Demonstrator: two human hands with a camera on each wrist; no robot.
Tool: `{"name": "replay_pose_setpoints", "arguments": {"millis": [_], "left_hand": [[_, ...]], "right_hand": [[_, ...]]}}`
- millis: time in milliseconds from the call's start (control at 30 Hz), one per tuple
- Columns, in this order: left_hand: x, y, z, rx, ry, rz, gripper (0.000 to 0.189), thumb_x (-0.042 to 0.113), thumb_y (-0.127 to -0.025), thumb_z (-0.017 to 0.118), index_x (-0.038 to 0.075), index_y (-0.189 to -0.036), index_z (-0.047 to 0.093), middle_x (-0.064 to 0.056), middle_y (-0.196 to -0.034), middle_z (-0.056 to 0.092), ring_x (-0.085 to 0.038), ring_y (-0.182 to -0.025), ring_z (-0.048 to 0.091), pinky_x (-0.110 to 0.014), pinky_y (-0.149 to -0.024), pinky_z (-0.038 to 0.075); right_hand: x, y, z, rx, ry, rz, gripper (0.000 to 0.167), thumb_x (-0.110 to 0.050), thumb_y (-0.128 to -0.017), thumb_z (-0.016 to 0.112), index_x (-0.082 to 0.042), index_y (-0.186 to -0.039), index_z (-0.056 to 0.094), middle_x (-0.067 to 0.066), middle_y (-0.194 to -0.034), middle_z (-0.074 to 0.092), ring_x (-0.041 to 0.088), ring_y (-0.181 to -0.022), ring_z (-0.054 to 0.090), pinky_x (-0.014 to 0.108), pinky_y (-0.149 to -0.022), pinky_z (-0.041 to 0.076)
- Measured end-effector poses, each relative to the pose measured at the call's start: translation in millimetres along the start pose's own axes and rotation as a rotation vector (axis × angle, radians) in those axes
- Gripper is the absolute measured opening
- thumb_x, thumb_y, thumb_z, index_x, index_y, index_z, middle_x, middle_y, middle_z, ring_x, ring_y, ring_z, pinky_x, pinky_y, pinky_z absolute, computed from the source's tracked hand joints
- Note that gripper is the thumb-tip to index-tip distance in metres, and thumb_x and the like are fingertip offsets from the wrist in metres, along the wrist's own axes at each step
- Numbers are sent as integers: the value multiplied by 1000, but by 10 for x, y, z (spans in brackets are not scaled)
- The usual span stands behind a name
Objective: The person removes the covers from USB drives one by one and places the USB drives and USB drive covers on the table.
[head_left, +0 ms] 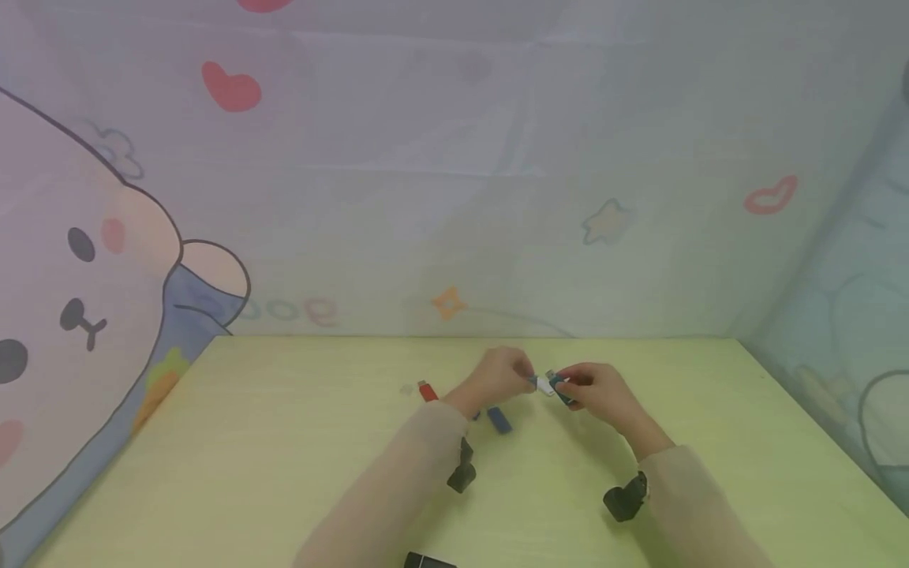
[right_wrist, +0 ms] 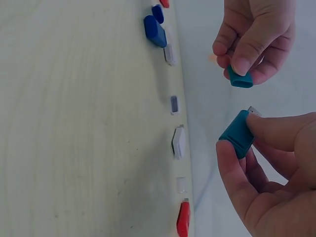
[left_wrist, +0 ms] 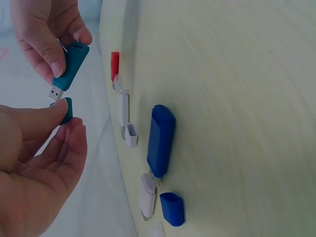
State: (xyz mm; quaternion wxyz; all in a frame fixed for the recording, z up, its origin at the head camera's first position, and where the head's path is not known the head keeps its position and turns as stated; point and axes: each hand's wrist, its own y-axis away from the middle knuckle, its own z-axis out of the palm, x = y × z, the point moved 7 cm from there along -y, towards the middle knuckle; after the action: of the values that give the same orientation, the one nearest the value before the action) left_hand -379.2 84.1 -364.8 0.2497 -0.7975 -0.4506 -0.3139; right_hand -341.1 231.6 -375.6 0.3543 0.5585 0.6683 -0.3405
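Note:
In the head view my hands are close together over the back of the table, slightly apart. The thumb and fingers of my left hand [head_left: 497, 372] pinch a small teal cap [left_wrist: 68, 112]. My right hand [head_left: 600, 392] holds a teal USB stick [right_wrist: 238, 132] by its body, thumb on one side and fingers on the other. Its bare metal plug [left_wrist: 55, 93] points toward the cap, which is off the stick. In the right wrist view a gap separates the cap [right_wrist: 242, 80] from the plug.
On the table lie a blue USB stick [left_wrist: 161, 140], a blue cap [left_wrist: 172, 209], white USB sticks [left_wrist: 124, 106], a white cap [left_wrist: 131, 136], a clear cap [right_wrist: 181, 185] and red USB sticks [right_wrist: 183, 219]. A black object [head_left: 429, 561] shows at the front edge. A printed cloth hangs behind.

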Motion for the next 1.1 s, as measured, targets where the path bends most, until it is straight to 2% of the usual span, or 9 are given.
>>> {"name": "replay_pose_setpoints", "arguments": {"millis": [167,467,567,667,733,800,900,967,1100], "left_hand": [[-84,-50,64,-30,-2,-20,10,2,-79,73,2,-88,67,-7,-92,69,-20,-87,62,-31,-79,50],[-184,-89,194,-78,-70,-39,12,1,-78,73,3,-90,70,-8,-96,69,-23,-95,61,-30,-83,49],[-185,-98,239,-92,-98,-22,13,0,-78,72,2,-91,71,-9,-98,69,-25,-98,62,-31,-85,50],[-189,-105,281,-117,-126,-25,15,-1,-79,70,2,-94,71,-9,-100,69,-26,-101,62,-32,-86,50],[-193,-108,308,-134,-140,-31,17,-1,-79,70,2,-96,72,-9,-102,69,-26,-103,62,-32,-88,50],[-199,-115,335,-145,-154,-37,18,0,-79,70,2,-97,72,-8,-103,69,-25,-104,61,-32,-88,50],[-209,-127,367,-152,-168,-44,18,0,-79,71,2,-96,73,-7,-101,70,-23,-101,62,-30,-86,50],[-218,-133,390,-161,-172,-50,17,1,-79,72,2,-96,73,-6,-100,70,-22,-98,62,-28,-83,50],[-220,-127,418,-177,-175,-60,15,2,-80,72,3,-95,72,-6,-98,69,-20,-94,61,-26,-79,51]], "right_hand": [[90,-64,38,-8,4,31,31,-8,-93,62,12,-116,60,17,-96,65,20,-77,66,32,-72,57],[238,-116,114,-31,32,75,27,-8,-91,64,9,-111,63,11,-92,65,14,-73,62,30,-69,55],[277,-122,126,-42,71,80,26,-9,-90,64,8,-110,64,24,-111,63,18,-75,62,30,-68,55],[308,-120,131,-58,103,87,27,-9,-91,63,7,-111,64,34,-138,43,30,-90,65,32,-69,56],[323,-119,132,-66,126,89,27,-10,-90,64,7,-111,65,36,-145,31,34,-92,64,32,-68,56],[334,-117,135,-72,145,97,28,-11,-90,64,7,-111,65,34,-138,44,32,-89,64,32,-67,55],[353,-118,140,-75,167,117,28,-12,-90,64,7,-110,65,24,-111,64,21,-72,58,30,-62,53],[368,-115,142,-74,174,138,27,-13,-90,65,6,-110,65,14,-92,66,16,-68,56,28,-60,51],[381,-107,142,-69,183,149,26,-12,-89,65,7,-108,66,9,-86,65,14,-63,53,26,-56,47]]}}
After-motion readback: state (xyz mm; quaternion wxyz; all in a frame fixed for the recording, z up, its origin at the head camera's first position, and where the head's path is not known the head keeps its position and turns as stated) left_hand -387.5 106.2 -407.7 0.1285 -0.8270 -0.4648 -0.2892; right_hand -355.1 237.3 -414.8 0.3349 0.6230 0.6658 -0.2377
